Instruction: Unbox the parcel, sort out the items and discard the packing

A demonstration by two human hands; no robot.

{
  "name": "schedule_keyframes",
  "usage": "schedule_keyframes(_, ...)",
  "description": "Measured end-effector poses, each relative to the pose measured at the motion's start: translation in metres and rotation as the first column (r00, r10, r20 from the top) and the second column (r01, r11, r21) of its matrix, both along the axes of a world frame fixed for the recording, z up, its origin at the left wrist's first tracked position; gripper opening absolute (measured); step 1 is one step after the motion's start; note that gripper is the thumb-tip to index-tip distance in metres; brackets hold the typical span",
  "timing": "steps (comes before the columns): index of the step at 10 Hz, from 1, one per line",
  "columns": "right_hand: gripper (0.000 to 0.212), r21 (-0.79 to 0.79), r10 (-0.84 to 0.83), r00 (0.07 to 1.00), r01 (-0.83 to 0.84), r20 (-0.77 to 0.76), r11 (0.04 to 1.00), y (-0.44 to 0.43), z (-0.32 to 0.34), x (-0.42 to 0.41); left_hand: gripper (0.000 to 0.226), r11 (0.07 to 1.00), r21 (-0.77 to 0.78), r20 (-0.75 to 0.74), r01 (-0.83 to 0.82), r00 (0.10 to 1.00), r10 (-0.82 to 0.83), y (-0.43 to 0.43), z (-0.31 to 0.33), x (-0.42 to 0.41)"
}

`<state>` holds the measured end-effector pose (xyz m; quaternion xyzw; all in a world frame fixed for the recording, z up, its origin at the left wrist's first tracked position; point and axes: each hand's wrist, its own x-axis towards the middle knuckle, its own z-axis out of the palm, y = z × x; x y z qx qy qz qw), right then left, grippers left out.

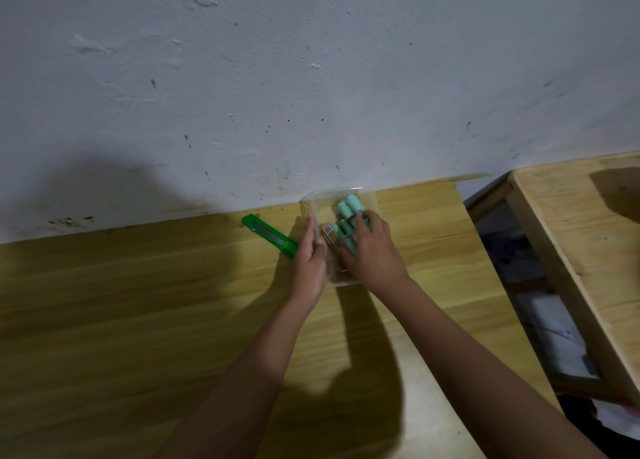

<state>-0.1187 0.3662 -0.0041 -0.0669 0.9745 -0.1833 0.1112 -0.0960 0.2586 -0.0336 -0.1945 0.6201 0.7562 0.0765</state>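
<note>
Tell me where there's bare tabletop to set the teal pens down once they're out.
Bare: the wide stretch of table left of the left hand, below the green cutter. Crowded: the far edge by the wall, with the cutter, clear packet, teal pens and right hand.

A wooden tabletop [121, 302] with a pale, yellowish grain is running up against a scuffed white wall, its right edge ending before a gap. A green utility knife [270, 237] is lying flat near the far edge, angled, just left of a clear plastic pack [313, 202]. The pack is resting on the tabletop close to the wall, holding several mint-green capped pens [349, 209]. Dark shadows are falling across the wood in front of it. A second, lighter wooden tabletop [568, 236] is standing apart to the right.
</note>
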Motion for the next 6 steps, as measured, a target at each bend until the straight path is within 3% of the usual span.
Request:
schedule_keyframes(3,0.061,-0.106,-0.081,0.995,0.086,0.049,0.991,-0.002,0.004,0.0,0.054,0.982,-0.171,0.047,0.074,0.997,-0.067,-0.004,0.018,-0.001)
schedule_keyframes(4,0.056,-0.146,-0.11,0.994,0.112,0.021,0.983,0.002,0.017,0.004,0.054,0.918,-0.379,0.085,0.116,0.992,-0.09,-0.005,0.031,-0.002)
schedule_keyframes(5,0.052,-0.164,-0.107,0.994,0.107,0.006,0.981,0.009,0.028,0.015,0.049,0.779,-0.589,0.11,0.216,0.976,-0.188,-0.006,0.049,0.005)
schedule_keyframes(6,0.049,-0.148,-0.147,0.987,0.155,0.06,0.977,0.024,0.049,0.048,0.038,0.58,-0.744,0.167,0.332,0.933,-0.32,-0.011,0.078,0.03)
